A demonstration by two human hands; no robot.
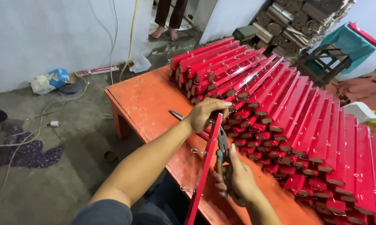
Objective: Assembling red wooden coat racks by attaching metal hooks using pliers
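Note:
My left hand (204,113) grips the top end of a long red slat (204,168) that stands on edge over the orange table (146,100). Small metal hooks stick out from the slat's left side. My right hand (234,179) holds dark pliers (222,146) with their jaws pointing up against the slat's right face. A large stack of like red slats (288,112) lies just beyond both hands, with their ends toward me.
A metal tool (176,114) lies on the table by my left wrist. Cables run over the grey floor (50,125) at left. A person's bare feet (165,32) stand in the doorway. Wood bundles (296,21) and a teal-covered stool (338,54) stand behind.

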